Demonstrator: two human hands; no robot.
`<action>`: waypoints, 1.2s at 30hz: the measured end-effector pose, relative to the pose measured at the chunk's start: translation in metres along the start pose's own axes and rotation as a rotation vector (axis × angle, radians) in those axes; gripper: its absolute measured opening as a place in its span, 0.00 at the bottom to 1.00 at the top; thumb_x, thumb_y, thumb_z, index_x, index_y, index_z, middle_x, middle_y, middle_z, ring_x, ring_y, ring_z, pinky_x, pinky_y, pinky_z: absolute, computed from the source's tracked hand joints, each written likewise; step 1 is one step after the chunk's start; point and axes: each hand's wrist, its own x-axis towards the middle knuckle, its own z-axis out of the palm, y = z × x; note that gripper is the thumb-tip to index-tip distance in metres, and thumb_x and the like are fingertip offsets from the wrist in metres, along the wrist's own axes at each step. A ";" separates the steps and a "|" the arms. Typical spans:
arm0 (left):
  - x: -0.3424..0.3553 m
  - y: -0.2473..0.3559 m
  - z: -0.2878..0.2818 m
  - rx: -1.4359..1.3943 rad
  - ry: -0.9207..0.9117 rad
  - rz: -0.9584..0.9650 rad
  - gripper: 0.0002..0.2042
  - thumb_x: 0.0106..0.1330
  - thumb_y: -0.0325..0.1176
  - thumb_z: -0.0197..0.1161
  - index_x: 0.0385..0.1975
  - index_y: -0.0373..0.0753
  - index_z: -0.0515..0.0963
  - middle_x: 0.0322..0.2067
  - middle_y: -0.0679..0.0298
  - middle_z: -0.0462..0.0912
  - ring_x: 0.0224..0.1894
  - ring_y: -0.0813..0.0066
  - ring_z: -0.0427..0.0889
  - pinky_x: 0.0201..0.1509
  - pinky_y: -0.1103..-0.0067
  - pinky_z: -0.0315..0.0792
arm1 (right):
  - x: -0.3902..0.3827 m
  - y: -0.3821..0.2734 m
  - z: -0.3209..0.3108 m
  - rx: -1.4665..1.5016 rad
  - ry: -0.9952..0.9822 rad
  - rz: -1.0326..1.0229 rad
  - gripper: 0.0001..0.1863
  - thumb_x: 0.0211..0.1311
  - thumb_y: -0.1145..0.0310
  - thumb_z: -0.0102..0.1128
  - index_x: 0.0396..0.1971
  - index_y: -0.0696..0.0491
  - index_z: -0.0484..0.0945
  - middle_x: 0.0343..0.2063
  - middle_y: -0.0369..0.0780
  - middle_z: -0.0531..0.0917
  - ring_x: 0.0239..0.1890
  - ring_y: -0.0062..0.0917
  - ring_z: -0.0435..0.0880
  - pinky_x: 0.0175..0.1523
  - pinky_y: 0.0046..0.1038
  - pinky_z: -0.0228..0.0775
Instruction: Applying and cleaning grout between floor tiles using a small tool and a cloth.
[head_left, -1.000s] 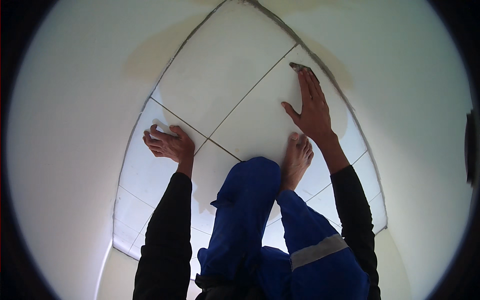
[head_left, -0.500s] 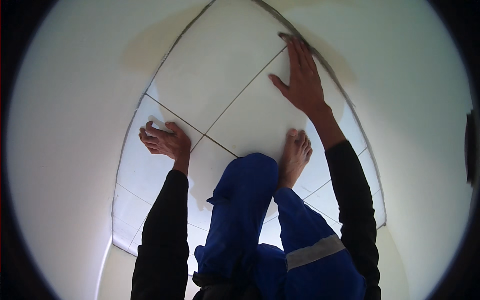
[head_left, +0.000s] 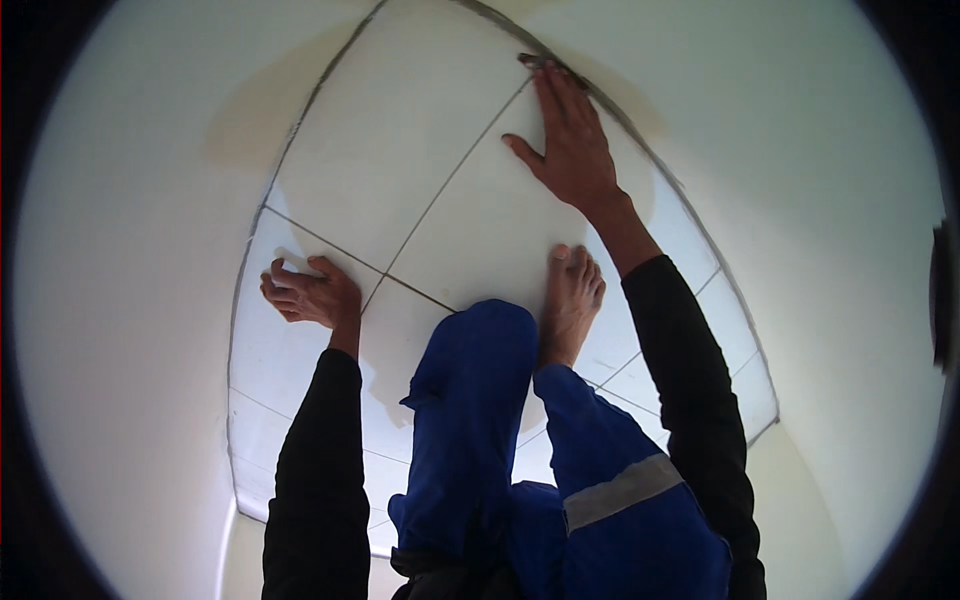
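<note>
And there's the right hand point(head_left: 577, 150) in the upper centre, laid flat, fingers close together, thumb out wide, tips on a small dark piece point(head_left: 528, 61) beside the grey joint point(head_left: 622, 117) edging the tiled floor point(head_left: 465, 215)! Over on the left, the left hand point(head_left: 312, 294) shows loosely curled fingers, thumb apart. Right of centre, a bare foot point(head_left: 572, 305) is planted.

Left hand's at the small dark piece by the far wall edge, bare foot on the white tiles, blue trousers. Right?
Wrong hand: the head view shows the right hand at the small dark piece by the far wall edge. The left hand is well apart from it. Bare foot on the white tiles and blue trousers are correct.
</note>
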 end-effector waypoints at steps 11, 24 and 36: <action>0.004 0.004 -0.002 0.010 -0.005 0.112 0.29 0.70 0.40 0.56 0.68 0.37 0.61 0.76 0.41 0.54 0.81 0.41 0.49 0.75 0.44 0.52 | -0.184 0.093 -0.068 -0.058 -0.209 0.144 0.50 0.69 0.54 0.72 0.83 0.57 0.56 0.83 0.51 0.57 0.85 0.46 0.54 0.88 0.47 0.47; 0.002 0.006 -0.005 -0.021 0.036 0.116 0.29 0.69 0.39 0.60 0.69 0.37 0.65 0.75 0.39 0.57 0.81 0.39 0.51 0.77 0.44 0.50 | -0.127 0.025 -0.031 0.008 -0.207 0.143 0.54 0.68 0.46 0.70 0.82 0.62 0.55 0.83 0.53 0.57 0.86 0.48 0.51 0.88 0.49 0.43; 0.004 0.006 -0.004 -0.039 0.005 0.091 0.30 0.68 0.39 0.59 0.69 0.36 0.64 0.76 0.40 0.57 0.82 0.38 0.49 0.78 0.43 0.47 | 0.115 -0.058 0.031 0.068 0.026 -0.181 0.50 0.74 0.39 0.63 0.79 0.63 0.60 0.80 0.54 0.63 0.83 0.47 0.60 0.86 0.47 0.51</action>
